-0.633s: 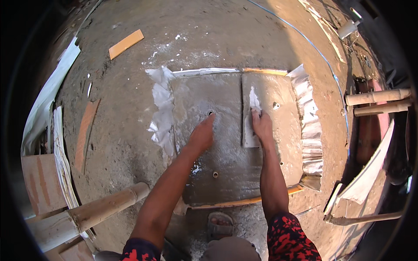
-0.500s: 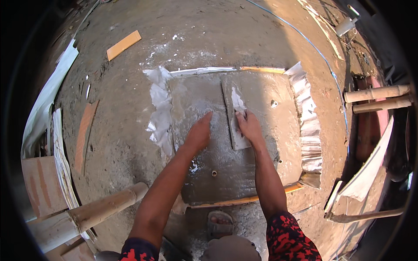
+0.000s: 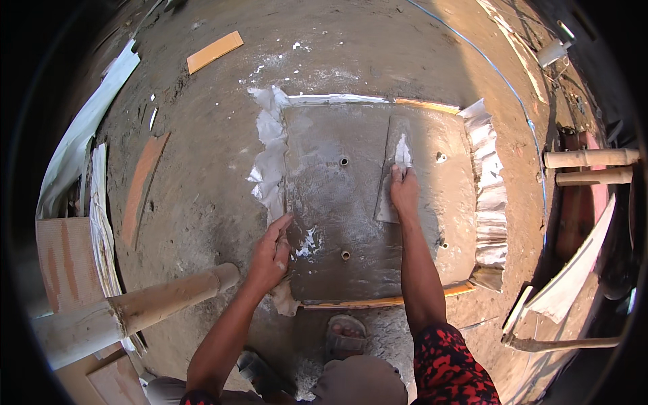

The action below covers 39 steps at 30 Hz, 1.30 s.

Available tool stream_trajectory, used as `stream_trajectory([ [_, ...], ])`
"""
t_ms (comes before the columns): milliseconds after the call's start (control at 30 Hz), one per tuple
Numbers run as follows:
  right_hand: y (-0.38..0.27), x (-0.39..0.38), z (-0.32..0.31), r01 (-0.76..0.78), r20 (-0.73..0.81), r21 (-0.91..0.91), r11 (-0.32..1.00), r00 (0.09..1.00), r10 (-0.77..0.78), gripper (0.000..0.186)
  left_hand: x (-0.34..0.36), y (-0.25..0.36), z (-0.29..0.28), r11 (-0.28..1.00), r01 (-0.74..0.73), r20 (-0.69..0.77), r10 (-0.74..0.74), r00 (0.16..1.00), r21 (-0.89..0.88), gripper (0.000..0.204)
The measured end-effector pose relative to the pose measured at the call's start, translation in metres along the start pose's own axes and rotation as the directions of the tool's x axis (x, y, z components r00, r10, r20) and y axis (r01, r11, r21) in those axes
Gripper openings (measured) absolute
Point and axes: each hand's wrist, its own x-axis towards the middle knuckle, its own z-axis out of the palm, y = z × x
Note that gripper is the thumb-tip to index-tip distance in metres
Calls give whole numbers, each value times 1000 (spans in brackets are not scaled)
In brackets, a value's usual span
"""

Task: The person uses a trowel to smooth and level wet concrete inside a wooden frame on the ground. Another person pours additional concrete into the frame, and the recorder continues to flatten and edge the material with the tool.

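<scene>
A wet grey cement slab [image 3: 320, 196] lies on the ground in front of me, inside a low rectangular frame. My right hand [image 3: 405, 192] grips a long flat plastering float [image 3: 395, 138], which lies against the slab right of its middle, with a white patch on its upper part. At the near left edge of the slab is my left hand [image 3: 270, 255], fingers stretched out and thumb apart, holding nothing. Close by it runs a crumpled pale sheet [image 3: 271, 148] along that edge. Short pipe ends [image 3: 345, 255] show in several places in the cement.
Another crumpled sheet [image 3: 487, 196] borders the slab's right side. A wooden strip [image 3: 385, 299] edges the near side. Bamboo poles stick in from the left [image 3: 172, 304] and right [image 3: 594, 158]. An orange board [image 3: 214, 52] and blue hose [image 3: 499, 71] lie on the dirt.
My left hand has drawn back from the slab's middle to its near left edge. My right hand has slid the float rightward, baring a pipe end. The whole view has shifted slightly.
</scene>
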Motion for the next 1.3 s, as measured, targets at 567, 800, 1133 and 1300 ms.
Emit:
stream_trajectory([
  [567,-39,-56,16,300,553,73,951,782,-289,40,-98,58,-50,976,4,120,-31,992,218,36],
  [800,-33,-56,-9,511,743,-86,856,605,-287,41,-127,68,-89,973,86,61,-101,993,212,46],
  [1133,-28,-45,27,317,602,57,947,746,-286,37,-154,94,-136,943,-48,74,25,997,329,41],
  [1300,-20,-54,5,307,783,39,951,582,-220,36,-178,86,-147,941,46,-17,-43,999,334,40],
])
